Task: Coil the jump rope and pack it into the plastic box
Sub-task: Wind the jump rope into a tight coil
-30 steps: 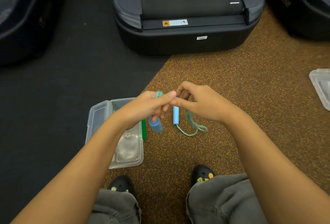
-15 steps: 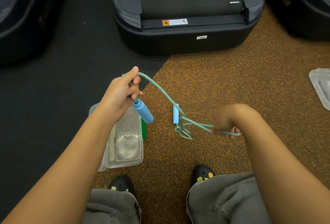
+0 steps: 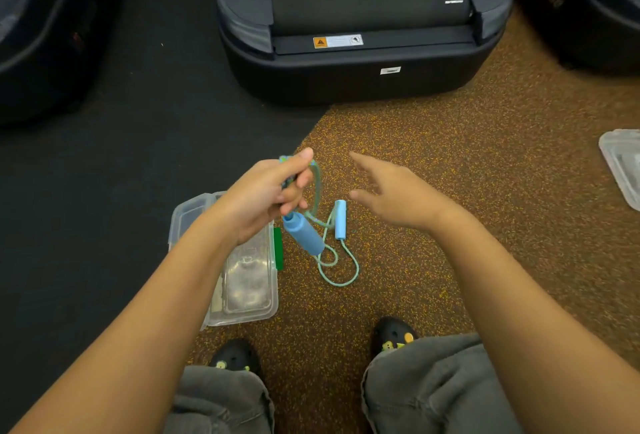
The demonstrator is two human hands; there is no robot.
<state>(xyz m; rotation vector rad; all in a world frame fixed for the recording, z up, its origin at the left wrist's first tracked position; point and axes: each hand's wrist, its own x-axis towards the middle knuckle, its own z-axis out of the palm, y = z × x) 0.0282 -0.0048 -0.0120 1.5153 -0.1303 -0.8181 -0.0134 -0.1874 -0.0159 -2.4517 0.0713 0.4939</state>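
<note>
A speckled brown floor meets a dark mat, with a black treadmill ahead. The jump rope hangs in loops from the left hand, which is closed around the cord above one blue handle; the other handle dangles just beside it. The right hand is spread open, holding nothing. The clear plastic box sits on the floor under the left wrist.

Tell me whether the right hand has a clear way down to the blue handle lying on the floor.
Probably yes. The right hand is open and empty, hovering just right of the loose handle, with only bare floor between; the left hand holds its rope loops off to the other side.
</note>
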